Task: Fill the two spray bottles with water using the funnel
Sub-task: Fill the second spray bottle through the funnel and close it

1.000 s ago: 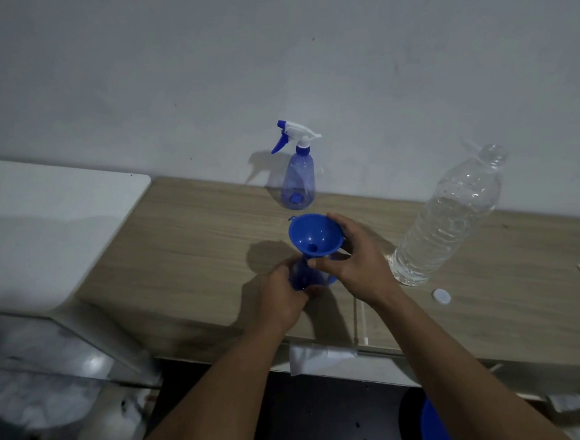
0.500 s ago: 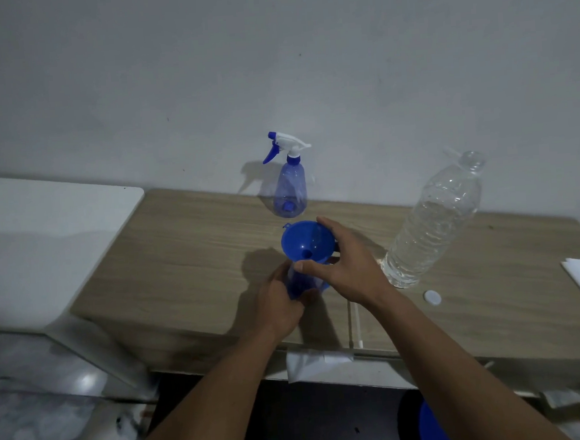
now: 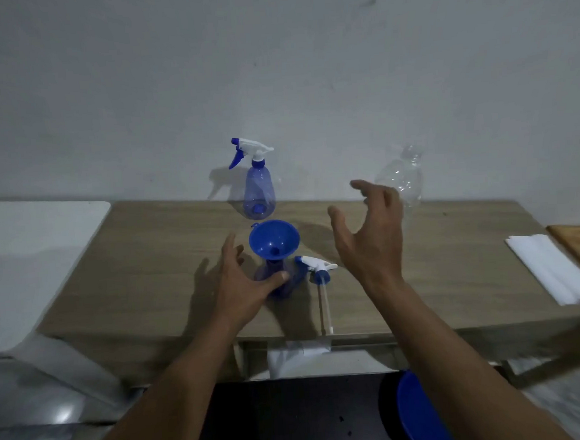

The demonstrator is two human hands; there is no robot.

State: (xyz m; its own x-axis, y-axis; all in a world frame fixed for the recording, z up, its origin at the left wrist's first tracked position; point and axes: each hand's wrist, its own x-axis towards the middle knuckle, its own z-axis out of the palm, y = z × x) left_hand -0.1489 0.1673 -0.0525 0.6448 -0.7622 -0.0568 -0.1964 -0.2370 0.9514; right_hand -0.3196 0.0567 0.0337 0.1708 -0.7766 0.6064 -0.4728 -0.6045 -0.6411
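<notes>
**Funnel seated, water not yet in hand**

The left hand (image 3: 243, 285) wraps the body of the near spray bottle (image 3: 279, 279), thumb across its front and fingers curled round the far side, steadying it on the table (image 3: 141, 271). The right hand (image 3: 372, 234) hangs in the air to the right of that bottle, fingers spread and curved, grasping nothing, aimed toward the water bottle (image 3: 401, 181) standing further right and back by the wall.

The funnel (image 3: 273, 238) sits in the neck of the near spray bottle, its bowl tilted toward the camera. Just right of the bottle lies its spray head (image 3: 316, 269), on its side with the dip tube trailing toward the table's front edge. Behind the bottle, near the wall, stands the second spray bottle (image 3: 258, 194), head on (so not yet opened). Well to the right lies a stack of white napkins (image 3: 553, 270).

The risks, as I judge them: the funnel looks loosely perched, so a heavy pour could tip it or overflow the bowl. The big water bottle is soft plastic and may buckle and gush under a one-handed squeeze. A sweeping forearm could also knock the spray head off the edge.
</notes>
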